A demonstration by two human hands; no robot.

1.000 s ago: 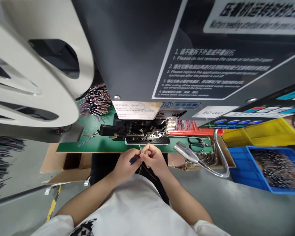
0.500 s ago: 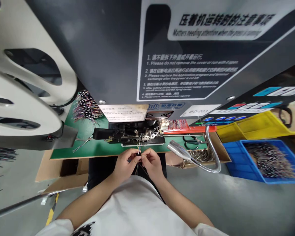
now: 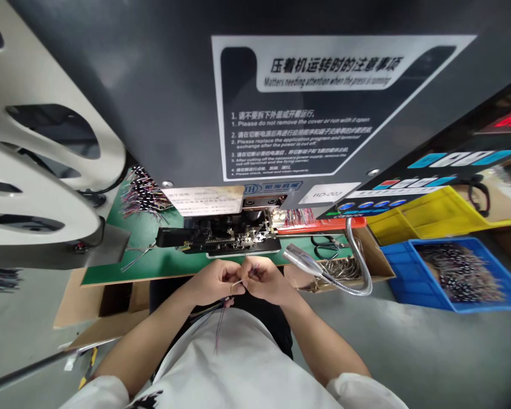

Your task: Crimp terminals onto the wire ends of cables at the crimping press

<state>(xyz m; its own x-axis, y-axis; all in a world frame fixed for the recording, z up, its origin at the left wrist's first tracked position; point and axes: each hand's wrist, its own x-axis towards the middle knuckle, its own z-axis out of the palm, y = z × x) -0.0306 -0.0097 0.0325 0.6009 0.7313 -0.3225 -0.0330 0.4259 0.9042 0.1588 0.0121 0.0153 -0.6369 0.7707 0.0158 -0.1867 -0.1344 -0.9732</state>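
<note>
Left hand point(image 3: 210, 282), right hand point(image 3: 266, 279) pinch wires point(image 3: 237, 283) (colours unclear); gooseneck lamp point(image 3: 305, 263) beside.

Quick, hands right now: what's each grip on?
Left hand: closed, holding thin coloured wires.
Right hand: closed, apparently pinching the same wires; its fingers hide the exact hold.

The person's left hand point(image 3: 210, 282) and right hand point(image 3: 266, 280) pinched a few thin coloured wires point(image 3: 237, 283) close together, just in front of the crimping press point(image 3: 217, 238) on its green mat point(image 3: 153, 267), with a gooseneck lamp point(image 3: 302, 260) and scissors point(image 3: 326, 247) near the right hand.
</note>
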